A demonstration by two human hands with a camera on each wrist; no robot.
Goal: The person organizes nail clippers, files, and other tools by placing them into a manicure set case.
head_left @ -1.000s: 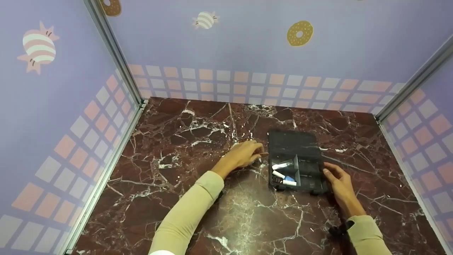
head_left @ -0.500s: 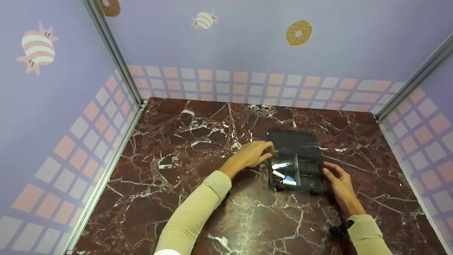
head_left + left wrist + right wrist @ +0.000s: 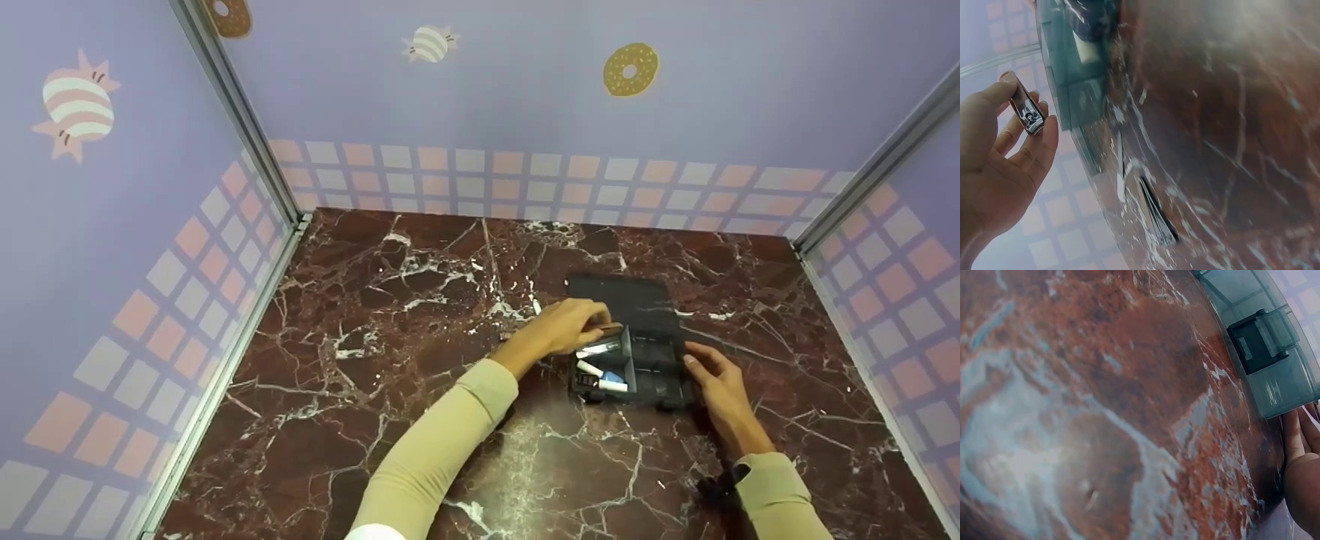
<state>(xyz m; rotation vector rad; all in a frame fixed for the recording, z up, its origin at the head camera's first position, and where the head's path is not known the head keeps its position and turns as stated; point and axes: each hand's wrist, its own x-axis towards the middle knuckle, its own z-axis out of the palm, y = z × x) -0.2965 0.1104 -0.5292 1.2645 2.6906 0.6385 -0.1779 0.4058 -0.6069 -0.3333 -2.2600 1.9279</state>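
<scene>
Left hand (image 3: 566, 326): thumb and fingertips pinched on one nail clipper (image 3: 1027, 107), remaining fingers loosely bent. Item held above the open box, about 11 o'clock from the middle of its tray. Clipper: slim metal, copper-toned edge, polished face. The left wrist view gives that face; the head view only a brown sliver.

Right hand (image 3: 724, 390): at the box's 3 o'clock side, fingers extended and touching the end wall; nothing visible within the palm.

Compartment box (image 3: 658, 379): rectangular, smooth plastic, near black in the head view, translucent blue-green in the wrist views. Lid (image 3: 630, 296) folded back flat at 12 o'clock. Black latch (image 3: 1258, 343) on the near wall, detailed in the right wrist view only.

Contents, left-hand compartments: silvery slim piece (image 3: 598, 350) at 10 o'clock; white stick (image 3: 589, 368) at 9; blue piece (image 3: 613, 377) and second white stick (image 3: 613, 387) toward 8.

Loose on the tabletop, left wrist view: tan, black and metallic clipper-like piece (image 3: 1157, 216), 5 o'clock from the held clipper; slim pale strip (image 3: 1121, 174) just beside it, blurred.

Tabletop (image 3: 330, 420): glossy red-brown marble pattern, white veins.

Wall panel (image 3: 525, 90), 12 o'clock: lilac, printed doughnut and sweet, pink-and-white squares below.
</scene>
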